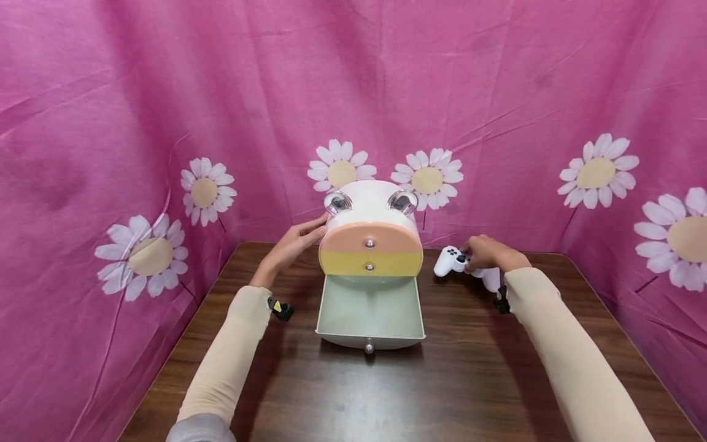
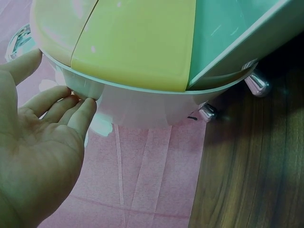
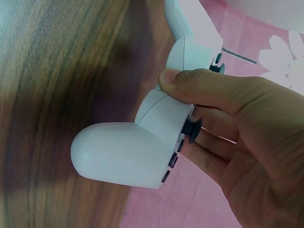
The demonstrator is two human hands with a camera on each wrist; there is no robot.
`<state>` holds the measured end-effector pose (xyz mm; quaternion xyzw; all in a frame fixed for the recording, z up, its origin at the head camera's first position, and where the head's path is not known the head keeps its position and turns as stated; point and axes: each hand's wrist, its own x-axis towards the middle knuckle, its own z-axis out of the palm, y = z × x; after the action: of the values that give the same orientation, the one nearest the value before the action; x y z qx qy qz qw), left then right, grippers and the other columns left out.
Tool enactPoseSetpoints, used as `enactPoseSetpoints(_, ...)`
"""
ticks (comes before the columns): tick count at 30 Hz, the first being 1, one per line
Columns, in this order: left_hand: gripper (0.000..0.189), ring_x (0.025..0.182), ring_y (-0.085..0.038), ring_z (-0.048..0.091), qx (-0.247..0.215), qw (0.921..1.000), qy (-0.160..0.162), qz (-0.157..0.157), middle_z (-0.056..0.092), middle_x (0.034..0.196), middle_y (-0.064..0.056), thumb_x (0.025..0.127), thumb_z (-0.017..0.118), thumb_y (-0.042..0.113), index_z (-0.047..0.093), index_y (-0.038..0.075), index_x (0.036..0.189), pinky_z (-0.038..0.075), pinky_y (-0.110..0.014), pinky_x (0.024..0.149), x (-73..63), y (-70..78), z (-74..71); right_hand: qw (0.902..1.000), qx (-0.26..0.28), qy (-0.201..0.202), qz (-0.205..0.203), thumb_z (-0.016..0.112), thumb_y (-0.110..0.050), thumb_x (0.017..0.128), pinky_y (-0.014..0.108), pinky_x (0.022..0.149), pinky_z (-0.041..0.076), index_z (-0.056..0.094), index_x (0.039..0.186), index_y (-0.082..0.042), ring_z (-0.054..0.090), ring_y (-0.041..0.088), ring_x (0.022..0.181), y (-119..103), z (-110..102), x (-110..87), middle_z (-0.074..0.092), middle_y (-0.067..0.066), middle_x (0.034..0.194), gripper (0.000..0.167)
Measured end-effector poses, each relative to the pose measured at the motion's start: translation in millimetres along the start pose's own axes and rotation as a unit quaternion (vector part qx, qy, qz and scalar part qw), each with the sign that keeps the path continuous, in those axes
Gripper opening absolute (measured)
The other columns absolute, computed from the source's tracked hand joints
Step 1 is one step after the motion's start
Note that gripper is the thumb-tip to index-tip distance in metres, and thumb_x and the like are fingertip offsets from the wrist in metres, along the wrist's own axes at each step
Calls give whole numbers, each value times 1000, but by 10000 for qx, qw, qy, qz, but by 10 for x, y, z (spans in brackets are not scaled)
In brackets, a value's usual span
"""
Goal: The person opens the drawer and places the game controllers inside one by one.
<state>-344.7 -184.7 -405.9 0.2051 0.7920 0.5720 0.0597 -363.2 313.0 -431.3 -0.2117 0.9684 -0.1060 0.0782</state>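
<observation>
A small rounded drawer cabinet (image 1: pixel 370 205) with two silver-rimmed eyes stands on the table. Its peach top drawer (image 1: pixel 348 238) and yellow middle drawer (image 1: pixel 345 263) are pushed in, while the pale green bottom drawer (image 1: pixel 367 307) is pulled far out, with nothing inside. My left hand (image 1: pixel 295 245) rests its straight fingertips on the cabinet's left side; the left wrist view shows the fingers (image 2: pixel 84 116) at the white side wall. Right of the cabinet, my right hand (image 1: pixel 488 253) pinches a white game controller (image 3: pixel 126 152) by its middle, thumb on one face and fingers behind.
The dark wooden table (image 1: pixel 353 399) reaches to a pink curtain (image 1: pixel 265 92) with printed daisies behind and at both sides. Short silver feet (image 2: pixel 207 112) hold the cabinet up. The open drawer juts toward me between my arms.
</observation>
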Motion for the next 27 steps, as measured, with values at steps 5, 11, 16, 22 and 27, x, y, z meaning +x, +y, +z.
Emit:
enactPoseSetpoints(5,61,160,-15,34,-3,10000,-23,2,43,169,7,108,64,42,46,20,162,35,-45,130,7,-4,-6,9997,-150,137,-114,90,-14,69,34,69,53,80,113,3,60,19,75,-26,-123,-67,77,9,90,49)
enactPoseSetpoints(11,62,160,-15,33,-10,10000,-33,24,43,169,7,107,64,43,46,20,162,34,-46,131,-1,-8,-10,9995,-177,211,-181,91,-16,67,38,74,56,81,117,1,62,19,78,-134,-265,-147,81,13,98,54)
enactPoseSetpoints(16,61,160,-16,33,-4,10000,-37,34,43,169,7,108,63,42,46,21,163,34,-46,130,-10,-20,-2,9990,-246,242,-289,93,-18,66,35,70,53,83,116,-4,60,17,75,-241,-364,-206,81,7,93,54)
enactPoseSetpoints(22,61,160,-16,34,6,10000,3,38,44,169,6,108,63,41,47,20,162,35,-46,130,-16,-7,11,9989,-166,176,-412,93,-16,67,31,65,51,85,114,-9,58,14,69,-371,-499,-279,78,-3,85,48)
enactPoseSetpoints(27,61,160,-17,33,7,10000,4,25,43,169,6,108,63,42,46,20,163,34,-47,131,-20,12,3,9985,-281,151,-444,94,-18,69,32,64,52,85,115,-10,59,13,69,-496,-617,-344,77,-4,84,48)
